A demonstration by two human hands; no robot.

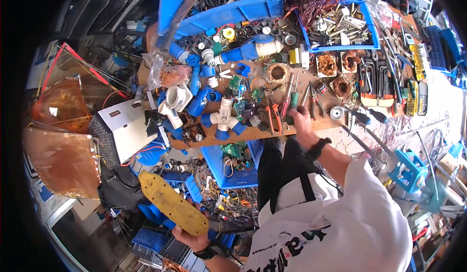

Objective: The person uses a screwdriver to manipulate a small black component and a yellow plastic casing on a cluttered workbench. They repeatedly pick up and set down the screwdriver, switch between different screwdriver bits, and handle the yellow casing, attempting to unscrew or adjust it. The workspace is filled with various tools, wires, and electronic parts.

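My left hand (189,230) grips a long yellow plate (172,201) with small holes, held low at the left, below the bench edge. At the bench's front edge, my right hand (301,123) has its fingers closed on a green-handled screwdriver (294,99), the grip partly hidden by them. Beside that hand lie orange-handled pliers (275,115), another pair of pliers (318,106), a red-handled tool (286,105) and a round metal cup (336,112). Left of these are small green circuit boards (235,85) and a white pipe fitting (224,114) with blue ends.
The crowded wooden bench (309,128) holds blue fittings (197,104), coils, tools and a blue crate of metal parts (335,24). A larger blue bin (219,14) sits behind. Below are another bin (233,175) and tangled wires. Copper-coloured panels (63,162) and a white board (126,128) stand left.
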